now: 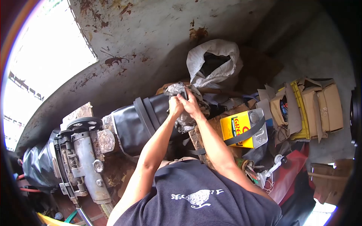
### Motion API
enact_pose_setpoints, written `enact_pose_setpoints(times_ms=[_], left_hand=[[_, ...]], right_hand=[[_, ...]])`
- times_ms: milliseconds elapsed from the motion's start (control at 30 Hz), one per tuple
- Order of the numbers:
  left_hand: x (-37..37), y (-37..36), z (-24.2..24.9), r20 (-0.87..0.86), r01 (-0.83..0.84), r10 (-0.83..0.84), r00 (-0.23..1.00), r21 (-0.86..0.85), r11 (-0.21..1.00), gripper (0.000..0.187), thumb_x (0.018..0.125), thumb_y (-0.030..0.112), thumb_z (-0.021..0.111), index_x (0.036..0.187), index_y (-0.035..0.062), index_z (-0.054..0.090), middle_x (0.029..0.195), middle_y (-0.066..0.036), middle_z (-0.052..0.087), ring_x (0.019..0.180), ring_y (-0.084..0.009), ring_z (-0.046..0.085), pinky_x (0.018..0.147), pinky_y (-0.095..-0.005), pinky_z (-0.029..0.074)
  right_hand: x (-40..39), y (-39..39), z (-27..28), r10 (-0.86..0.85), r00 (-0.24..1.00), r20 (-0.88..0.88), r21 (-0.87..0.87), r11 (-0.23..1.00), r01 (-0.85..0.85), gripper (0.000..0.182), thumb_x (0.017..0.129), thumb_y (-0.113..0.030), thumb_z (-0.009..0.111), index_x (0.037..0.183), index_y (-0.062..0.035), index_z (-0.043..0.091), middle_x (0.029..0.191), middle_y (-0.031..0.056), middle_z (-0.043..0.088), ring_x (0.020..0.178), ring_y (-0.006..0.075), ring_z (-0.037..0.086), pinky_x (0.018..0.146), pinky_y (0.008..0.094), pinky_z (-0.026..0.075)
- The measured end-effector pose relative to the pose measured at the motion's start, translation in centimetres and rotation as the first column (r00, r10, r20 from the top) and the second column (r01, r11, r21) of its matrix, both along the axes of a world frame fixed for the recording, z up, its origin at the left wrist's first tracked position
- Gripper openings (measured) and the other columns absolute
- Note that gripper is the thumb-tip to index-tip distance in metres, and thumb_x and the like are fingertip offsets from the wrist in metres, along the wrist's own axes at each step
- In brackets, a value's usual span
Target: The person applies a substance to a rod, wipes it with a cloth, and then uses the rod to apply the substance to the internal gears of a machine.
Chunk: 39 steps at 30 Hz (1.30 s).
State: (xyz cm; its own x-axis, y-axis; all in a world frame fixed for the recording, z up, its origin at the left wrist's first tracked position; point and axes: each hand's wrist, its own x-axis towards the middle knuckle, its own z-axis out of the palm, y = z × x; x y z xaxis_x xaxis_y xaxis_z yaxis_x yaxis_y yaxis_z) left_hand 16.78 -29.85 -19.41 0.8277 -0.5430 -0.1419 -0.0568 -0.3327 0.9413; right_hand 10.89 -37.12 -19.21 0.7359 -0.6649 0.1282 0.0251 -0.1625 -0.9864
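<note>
My left hand [176, 107] is closed, its fingers bunched against a crumpled grey, dirty-looking bundle [175, 89]. Beside it, almost touching, my right hand [192, 104] is wrapped round the same bundle from the right. Something small and dark shows between the two hands, too covered to name. The bundle looks like plastic or cloth; its lower part [185, 121] hangs beneath my hands. Left of my hands lies a black covered roll [130, 122] with dark straps [145, 113] over it.
A white sack [196, 60] stands open beyond my hands. To the right are a yellow tin can [230, 126] crossed by a black strap [247, 135], and cardboard boxes [312, 109]. A grey metal machine with a wheel [88, 162] is at left. A stained wall [151, 41] curves behind.
</note>
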Motion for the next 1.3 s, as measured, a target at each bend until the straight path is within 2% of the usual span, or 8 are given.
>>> enact_pose_setpoints(times_ms=[267,333,433,733,1033,1100,1167,1300], left_hand=[[-1.7,-0.2,-0.8,0.236,-0.078,0.105,0.966,-0.119,0.99,0.03,0.08,0.026,0.061,0.084,-0.0023,0.07,0.094,-0.016,0.065,0.086,-0.0239,0.06,0.082,-0.0355,0.045],[0.2,-0.4,-1.5,-0.595,-0.05,-0.141,0.792,-0.293,0.955,0.055,0.092,0.047,0.042,0.125,0.0051,0.053,0.132,-0.011,0.045,0.115,-0.0208,0.045,0.098,-0.0348,0.034],[-0.9,-1.8,-0.8,-0.699,-0.19,-0.308,0.646,-0.537,0.822,0.057,0.096,0.046,0.034,0.133,0.002,0.039,0.134,-0.012,0.044,0.123,-0.0246,0.039,0.105,-0.0361,0.029],[-2.2,1.5,-0.9,0.137,0.13,-0.11,0.984,-0.151,0.98,0.032,0.094,0.025,0.047,0.086,-0.0011,0.064,0.072,-0.021,0.062,0.066,-0.0284,0.061,0.061,-0.0405,0.044],[-3.6,5.5,-3.7,0.272,-0.101,0.124,0.954,-0.096,0.99,0.04,0.079,0.02,0.07,0.115,0.0058,0.061,0.103,-0.014,0.065,0.096,-0.0245,0.061,0.088,-0.0348,0.046],[-2.9,4.8,-3.9,0.205,0.019,0.017,0.979,-0.177,0.984,0.053,0.077,0.016,0.07,0.126,0.0047,0.05,0.118,-0.017,0.058,0.109,-0.0296,0.055,0.092,-0.0351,0.044],[-0.4,2.3,-5.4,0.405,0.373,-0.422,0.811,0.197,0.907,0.055,0.072,0.01,0.066,0.123,-0.002,0.048,0.116,-0.025,0.056,0.104,-0.037,0.058,0.091,-0.0434,0.045],[-1.4,1.8,-3.0,0.501,0.498,-0.664,0.556,0.439,0.748,0.058,0.068,0.01,0.06,0.122,-0.0044,0.045,0.117,-0.028,0.051,0.109,-0.0412,0.051,0.092,-0.0472,0.041]], right_hand=[[-0.8,-2.6,1.7,-0.297,0.94,0.165,0.598,0.789,0.144,0.021,0.082,-0.014,0.068,0.097,0.0005,0.065,0.088,0.0039,0.065,0.074,0.0116,0.058,0.067,0.0273,0.048],[-1.5,-1.9,2.9,-0.223,0.953,0.207,0.677,0.735,0.025,0.023,0.084,-0.018,0.066,0.097,0.0002,0.065,0.091,0.0047,0.065,0.078,0.012,0.059,0.071,0.0288,0.048],[-0.6,0.1,0.7,-0.113,0.99,0.085,0.107,0.989,0.104,0.035,0.091,-0.027,0.056,0.11,0.0018,0.061,0.099,0.0082,0.065,0.098,0.0222,0.059,0.089,0.0312,0.043],[1.2,-1.8,-1.9,-0.332,0.909,-0.253,-0.306,0.918,0.251,0.046,0.092,-0.042,0.045,0.08,0.0005,0.059,0.079,0.024,0.062,0.079,0.042,0.06,0.066,0.0477,0.046],[0.3,-6.0,-1.1,-0.368,0.911,-0.188,0.004,0.927,0.375,0.047,0.085,-0.047,0.056,0.101,-0.0032,0.065,0.094,0.0148,0.068,0.087,0.022,0.063,0.078,0.0365,0.047],[-0.7,-4.2,1.7,0.087,0.996,-0.022,0.415,0.907,-0.07,0.043,0.085,-0.038,0.06,0.106,-0.001,0.063,0.097,0.0095,0.066,0.091,0.0185,0.059,0.083,0.0343,0.046],[-1.2,0.3,3.4,0.314,0.94,-0.13,0.03,0.949,-0.313,0.043,0.081,-0.03,0.066,0.112,-0.0011,0.061,0.104,0.0074,0.064,0.099,0.016,0.055,0.09,0.0319,0.043],[1.5,-3.3,-5.2,-0.047,0.936,-0.349,-0.072,0.997,0.023,0.035,0.078,-0.021,0.06,0.11,-0.0074,0.062,0.103,0.016,0.066,0.099,0.0276,0.062,0.087,0.0366,0.047]])
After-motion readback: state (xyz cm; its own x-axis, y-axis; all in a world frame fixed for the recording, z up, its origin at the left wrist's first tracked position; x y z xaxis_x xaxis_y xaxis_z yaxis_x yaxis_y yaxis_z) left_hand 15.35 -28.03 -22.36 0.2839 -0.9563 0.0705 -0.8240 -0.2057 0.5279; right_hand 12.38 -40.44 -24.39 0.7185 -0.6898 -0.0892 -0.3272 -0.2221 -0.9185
